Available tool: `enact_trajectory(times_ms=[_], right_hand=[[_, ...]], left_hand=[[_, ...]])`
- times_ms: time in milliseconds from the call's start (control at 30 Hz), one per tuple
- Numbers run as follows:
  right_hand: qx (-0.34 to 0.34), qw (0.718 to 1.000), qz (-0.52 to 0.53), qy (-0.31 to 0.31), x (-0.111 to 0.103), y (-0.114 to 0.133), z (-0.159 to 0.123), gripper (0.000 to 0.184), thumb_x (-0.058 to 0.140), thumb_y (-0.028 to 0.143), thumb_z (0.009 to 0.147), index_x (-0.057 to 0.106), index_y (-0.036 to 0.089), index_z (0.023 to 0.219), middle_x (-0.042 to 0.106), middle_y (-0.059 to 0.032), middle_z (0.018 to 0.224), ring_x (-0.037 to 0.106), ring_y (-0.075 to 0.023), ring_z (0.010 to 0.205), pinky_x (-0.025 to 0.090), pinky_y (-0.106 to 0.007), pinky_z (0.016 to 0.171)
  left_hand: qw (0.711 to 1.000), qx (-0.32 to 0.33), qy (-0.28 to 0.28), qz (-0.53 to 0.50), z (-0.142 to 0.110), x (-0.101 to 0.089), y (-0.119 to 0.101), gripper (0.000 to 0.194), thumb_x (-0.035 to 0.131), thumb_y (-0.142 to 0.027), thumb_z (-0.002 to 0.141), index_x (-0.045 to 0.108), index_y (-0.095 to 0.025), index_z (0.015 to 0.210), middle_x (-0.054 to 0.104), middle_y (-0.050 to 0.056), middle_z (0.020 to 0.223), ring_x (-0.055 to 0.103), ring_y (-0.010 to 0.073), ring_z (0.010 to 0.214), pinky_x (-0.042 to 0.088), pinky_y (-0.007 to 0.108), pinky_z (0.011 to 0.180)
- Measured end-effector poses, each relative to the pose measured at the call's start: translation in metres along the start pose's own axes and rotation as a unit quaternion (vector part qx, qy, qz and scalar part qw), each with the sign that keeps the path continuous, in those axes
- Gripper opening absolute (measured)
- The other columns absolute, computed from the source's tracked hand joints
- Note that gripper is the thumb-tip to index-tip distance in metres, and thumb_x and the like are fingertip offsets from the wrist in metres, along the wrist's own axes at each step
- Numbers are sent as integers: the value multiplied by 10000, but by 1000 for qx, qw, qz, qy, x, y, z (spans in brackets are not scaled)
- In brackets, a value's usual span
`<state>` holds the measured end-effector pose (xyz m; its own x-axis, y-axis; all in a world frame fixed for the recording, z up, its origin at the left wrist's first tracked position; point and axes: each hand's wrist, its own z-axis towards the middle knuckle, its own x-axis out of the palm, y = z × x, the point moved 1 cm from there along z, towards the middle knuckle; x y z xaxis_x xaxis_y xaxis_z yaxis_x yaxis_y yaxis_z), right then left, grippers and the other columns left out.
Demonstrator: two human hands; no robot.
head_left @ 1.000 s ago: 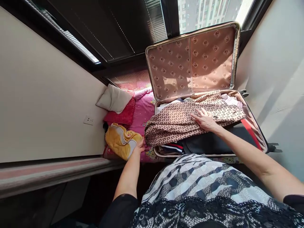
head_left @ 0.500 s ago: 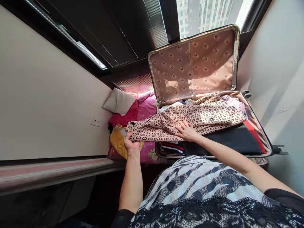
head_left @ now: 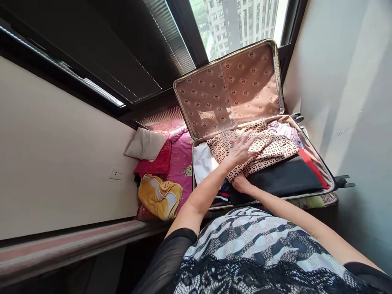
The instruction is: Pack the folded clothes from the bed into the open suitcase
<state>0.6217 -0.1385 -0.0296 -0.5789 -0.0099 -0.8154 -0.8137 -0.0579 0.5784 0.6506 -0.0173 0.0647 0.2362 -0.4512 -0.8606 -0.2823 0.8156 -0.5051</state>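
A beige garment with a dark repeating print lies folded over on the clothes in an open suitcase. On top of it rests my left hand, fingers spread. My right hand is lower, at the garment's near edge, with its fingers tucked under the fabric and hidden. Beneath the garment, a black flat item with a red band fills the near side of the case. White cloth shows at the left end, and pale pink striped cloth at the far right corner.
The suitcase lid stands upright against the window. Left of the case, a yellow garment, red lace cloth and a grey cushion lie on a pink sheet. Walls close in on both sides.
My left hand has brought the garment's left end over to the right, folding it onto the rest. My right hand has slipped under its near edge. The view has shifted.
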Motion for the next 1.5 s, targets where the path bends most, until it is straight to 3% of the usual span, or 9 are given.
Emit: enact_trajectory(times_ms=[200,433,600,767,867,1067,1233,1367,1500], right_hand=[[-51,997,44,48,-37,-6,-71,378,665,258,969,789,239,1326,697,-159,1458,688,-311,1278,587,-452,1071],[43,974,-206,-85,-168,-112,-27,635,477,113,983,645,229,1584,646,-186,1556,566,-364,1403,461,-525,1132],[32,958,-285,6,-198,-143,13,462,468,180,1025,801,267,1333,750,-169,1293,621,-333,1174,460,-453,1000],[32,935,-330,-128,-228,-161,-3,436,428,215,1094,830,225,1262,742,-193,1164,594,-344,1155,429,-486,992],[44,927,-345,-144,-230,-186,-31,415,466,225,1092,844,200,1263,739,-231,1262,588,-377,1228,431,-542,1040],[98,956,-271,44,-194,-236,-71,639,460,167,977,672,243,1575,549,-207,1687,597,-401,1435,565,-574,984],[72,964,-227,117,-199,-255,-82,952,686,256,771,521,287,1708,401,-167,1799,473,-431,1596,558,-617,1085],[51,966,-249,39,-199,-250,-78,753,614,217,847,633,268,1598,432,-159,1782,519,-401,1562,526,-636,1112],[19,961,-275,26,-192,-248,-68,728,602,190,864,611,209,1592,458,-190,1762,540,-373,1534,524,-578,1097]], left_hand=[[981,-112,148,62,-62,27,48,772,450,-608,1128,332,-244,1798,127,183,1893,53,462,1753,122,753,1363],[995,-63,41,64,-96,-20,69,710,511,-559,1107,445,-254,1745,317,181,1835,137,429,1744,128,677,1374],[991,-111,22,69,-142,-38,101,793,681,-514,996,501,-201,1702,351,222,1804,178,466,1722,188,646,1357],[986,-128,-59,90,-124,-51,104,817,614,-635,1036,472,-222,1726,214,205,1864,58,497,1732,136,685,1350],[989,-83,-42,116,-88,-43,95,776,579,-656,1059,466,-301,1739,188,137,1888,-30,487,1741,47,717,1354],[972,-145,175,59,-31,-10,113,713,473,-535,1110,379,-305,1779,293,127,1860,139,453,1741,140,761,1348],[978,-72,192,25,-45,-35,137,893,725,-340,930,411,-297,1764,339,148,1836,269,407,1718,192,646,1390],[979,-34,185,78,-66,-44,131,1112,889,-210,731,446,-351,1741,261,133,1869,70,483,1748,24,768,1355],[976,-14,181,117,-60,-22,117,959,845,-242,836,490,-354,1719,237,120,1879,41,446,1758,-1,721,1371]])
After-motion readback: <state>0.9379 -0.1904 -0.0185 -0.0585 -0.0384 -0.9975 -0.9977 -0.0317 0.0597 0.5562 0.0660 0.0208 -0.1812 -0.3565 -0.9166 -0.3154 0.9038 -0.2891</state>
